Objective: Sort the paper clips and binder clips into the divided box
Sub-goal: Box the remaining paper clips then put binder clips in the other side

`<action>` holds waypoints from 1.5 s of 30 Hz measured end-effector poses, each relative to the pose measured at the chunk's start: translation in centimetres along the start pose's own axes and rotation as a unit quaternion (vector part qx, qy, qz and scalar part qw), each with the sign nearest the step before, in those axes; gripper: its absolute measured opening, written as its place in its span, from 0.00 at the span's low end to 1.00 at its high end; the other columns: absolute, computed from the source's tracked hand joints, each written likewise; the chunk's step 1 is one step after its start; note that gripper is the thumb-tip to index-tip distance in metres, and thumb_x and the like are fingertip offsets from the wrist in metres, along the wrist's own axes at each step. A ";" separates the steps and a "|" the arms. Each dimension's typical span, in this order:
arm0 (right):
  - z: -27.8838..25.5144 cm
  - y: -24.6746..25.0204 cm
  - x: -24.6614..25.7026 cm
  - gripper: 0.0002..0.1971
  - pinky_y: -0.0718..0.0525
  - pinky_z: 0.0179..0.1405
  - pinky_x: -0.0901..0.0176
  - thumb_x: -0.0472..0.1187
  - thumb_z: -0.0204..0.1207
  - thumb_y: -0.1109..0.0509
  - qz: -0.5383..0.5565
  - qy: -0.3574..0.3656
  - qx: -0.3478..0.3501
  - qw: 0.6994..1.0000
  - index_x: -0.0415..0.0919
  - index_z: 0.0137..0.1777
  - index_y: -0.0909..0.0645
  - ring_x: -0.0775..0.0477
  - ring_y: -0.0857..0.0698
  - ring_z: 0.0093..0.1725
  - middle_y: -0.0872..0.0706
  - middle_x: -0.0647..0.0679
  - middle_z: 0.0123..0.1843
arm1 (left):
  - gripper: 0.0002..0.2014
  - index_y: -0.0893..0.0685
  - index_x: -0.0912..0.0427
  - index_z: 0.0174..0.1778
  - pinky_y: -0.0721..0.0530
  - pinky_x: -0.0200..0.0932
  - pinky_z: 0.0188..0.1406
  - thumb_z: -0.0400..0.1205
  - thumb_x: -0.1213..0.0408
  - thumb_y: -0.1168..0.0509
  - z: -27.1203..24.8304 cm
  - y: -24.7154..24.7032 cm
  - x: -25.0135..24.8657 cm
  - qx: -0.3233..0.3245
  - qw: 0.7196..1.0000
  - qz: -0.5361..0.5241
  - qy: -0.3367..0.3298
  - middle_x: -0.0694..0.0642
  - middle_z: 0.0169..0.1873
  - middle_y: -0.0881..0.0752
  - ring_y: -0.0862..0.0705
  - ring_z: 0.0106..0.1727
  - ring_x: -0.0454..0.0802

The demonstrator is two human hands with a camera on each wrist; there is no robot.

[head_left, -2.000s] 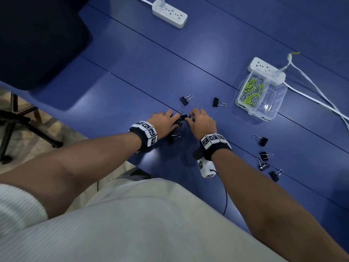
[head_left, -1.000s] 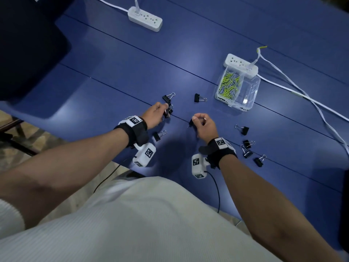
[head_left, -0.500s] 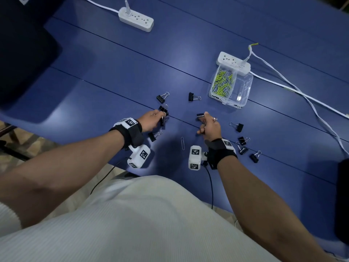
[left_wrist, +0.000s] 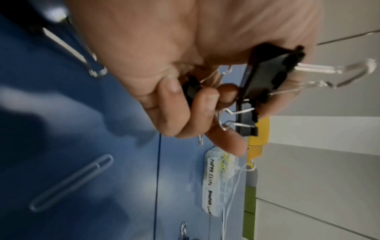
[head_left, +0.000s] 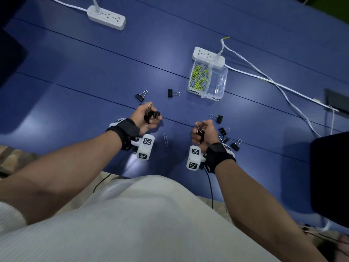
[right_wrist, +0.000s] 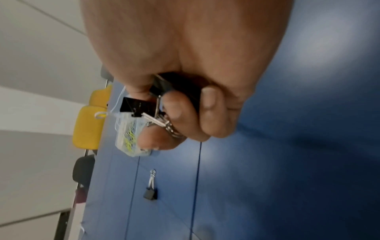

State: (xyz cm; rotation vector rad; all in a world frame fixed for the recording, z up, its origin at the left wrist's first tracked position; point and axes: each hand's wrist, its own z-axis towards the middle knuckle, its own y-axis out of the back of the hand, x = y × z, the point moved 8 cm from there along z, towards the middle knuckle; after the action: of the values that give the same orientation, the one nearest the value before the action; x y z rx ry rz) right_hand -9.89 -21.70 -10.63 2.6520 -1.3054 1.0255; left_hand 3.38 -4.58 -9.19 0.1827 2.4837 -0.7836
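Note:
My left hand (head_left: pixel 146 117) is raised palm-up over the blue table, its fingers curled round several black binder clips (left_wrist: pixel 271 71). My right hand (head_left: pixel 203 133) also holds a bunch of black binder clips (right_wrist: pixel 139 105) in curled fingers. A silver paper clip (head_left: pixel 165 139) lies flat between the hands, also seen as paper clip (left_wrist: pixel 72 183). The clear divided box (head_left: pixel 217 93) stands further back on the right; its left compartment holds green and silver paper clips (head_left: pixel 199 76), its right compartment looks empty. Loose binder clips lie on the table: one binder clip (head_left: pixel 140 96), another binder clip (head_left: pixel 171 93), a binder clip (head_left: pixel 218 118).
More binder clips (head_left: pixel 224 135) cluster right of my right hand. A white power strip (head_left: pixel 208 57) touches the box's far end, its cable (head_left: pixel 273 84) running right. Another power strip (head_left: pixel 106 16) lies far left. A dark object (head_left: pixel 330 176) sits at the right edge.
Both hands moved apart from the middle, gathered binder clips and lifted them off the table. The paper clip between them became visible. The head view shifted.

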 end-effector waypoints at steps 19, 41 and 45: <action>-0.5 -0.2 4.0 0.14 0.28 0.17 0.70 0.42 0.82 0.45 0.004 -0.078 0.030 0.997 0.42 0.38 0.23 0.48 0.14 0.25 0.11 0.44 0.33 | 0.18 0.19 0.59 0.32 0.33 0.28 0.13 0.81 0.51 0.41 3.2 -8.3 0.6 0.067 0.992 0.007 0.106 0.54 0.24 0.20 0.21 0.20 0.49; 6.3 1.4 18.0 0.21 0.16 0.38 0.53 0.54 0.81 0.41 0.085 0.028 -0.083 0.993 0.33 0.55 0.30 0.42 0.21 0.41 0.25 0.39 0.44 | 0.20 0.32 0.55 0.31 0.43 0.25 0.06 0.87 0.50 0.46 5.6 -6.0 -5.7 -0.109 0.977 0.166 0.080 0.53 0.15 0.25 0.31 0.08 0.43; 7.3 1.7 19.5 0.19 0.17 0.42 0.48 0.54 0.80 0.39 0.082 0.063 -0.087 0.991 0.36 0.54 0.32 0.44 0.25 0.36 0.27 0.43 0.41 | 0.17 0.30 0.54 0.34 0.40 0.27 0.06 0.86 0.51 0.42 6.6 -7.1 -6.7 -0.068 0.971 0.210 0.091 0.50 0.13 0.25 0.28 0.11 0.40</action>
State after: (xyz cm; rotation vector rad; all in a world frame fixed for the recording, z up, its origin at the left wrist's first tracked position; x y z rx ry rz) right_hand 1.46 -38.58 -5.81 2.3477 -1.5292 1.0241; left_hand 10.11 -13.97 -6.79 0.7303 2.5246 -0.4317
